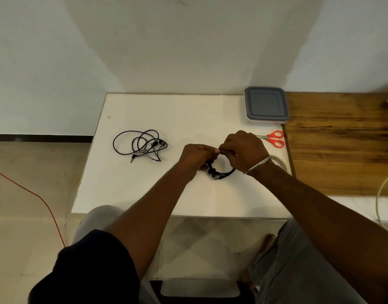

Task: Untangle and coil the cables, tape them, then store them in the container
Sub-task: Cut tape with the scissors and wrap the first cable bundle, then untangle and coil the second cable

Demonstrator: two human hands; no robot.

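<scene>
White counter [144, 189] carries everything; a wooden top [342, 150] butts against its right edge. The container [266, 105] sits at the far right corner with its grey lid on, so nothing is stored yet by our read.

A loose earphone cable [140, 143] lies at mid-left, well apart from the hands. Its loops overlap, with the plug and earbuds at the near side. We judge it the next one to untangle.

The left hand [195, 154] and right hand [243, 150] meet at the counter's centre. Both sets of fingers [229, 150] are curled tight and pinch the top of a coiled cable [223, 171]. The lower arc of the coil hangs below them, down at the counter. We can't tell whether a strip of tape is in that pinch.

Orange-handled scissors [274, 138] lie just beyond the right hand. The tape roll [280, 161] is beside the right wrist and partly hidden by it.

Handling, our judgement:
- The cable is thin, light and soft, and it will spring open if the pinch relaxes.
- Grip across all the turns at one spot and wrap the tape there.
- Keep clear of the connector ends at the lower left of the coil, and don't pull on them.
- The coil is small enough to carry in one hand, which frees the other for the lid.
</scene>
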